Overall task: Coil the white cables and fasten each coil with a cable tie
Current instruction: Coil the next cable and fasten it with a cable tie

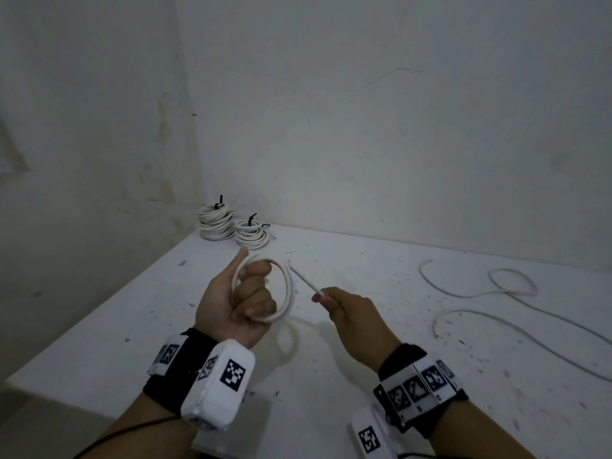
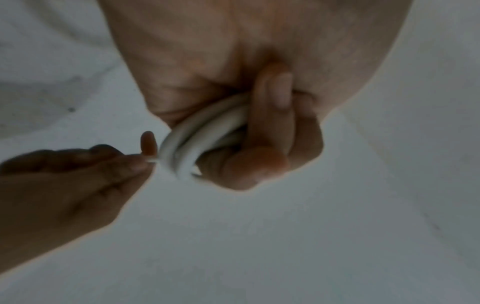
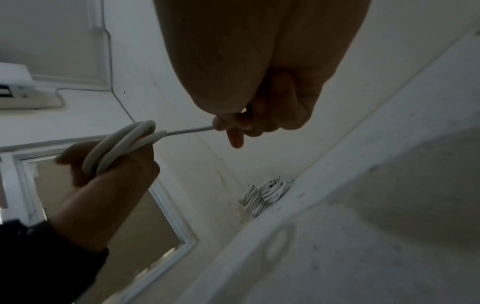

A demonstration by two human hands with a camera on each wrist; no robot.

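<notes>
White speckled table [image 1: 364, 376] in a bare corner, loose cable [image 1: 516, 313] cut off at rt edge, two tied coil stacks [image 1: 231, 226] at back, rt wrist cam alone shows a window frame [image 3: 166, 205], left hand [image 1: 238, 299] fingers curled round the coil [image 1: 284, 293], right hand [image 1: 351, 313] pinching its free end.

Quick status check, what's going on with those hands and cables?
Left hand grips small coil. Right hand pinches its free strand. Tied coils at the back; loose cable uncoiled. Nothing in the way.
</notes>
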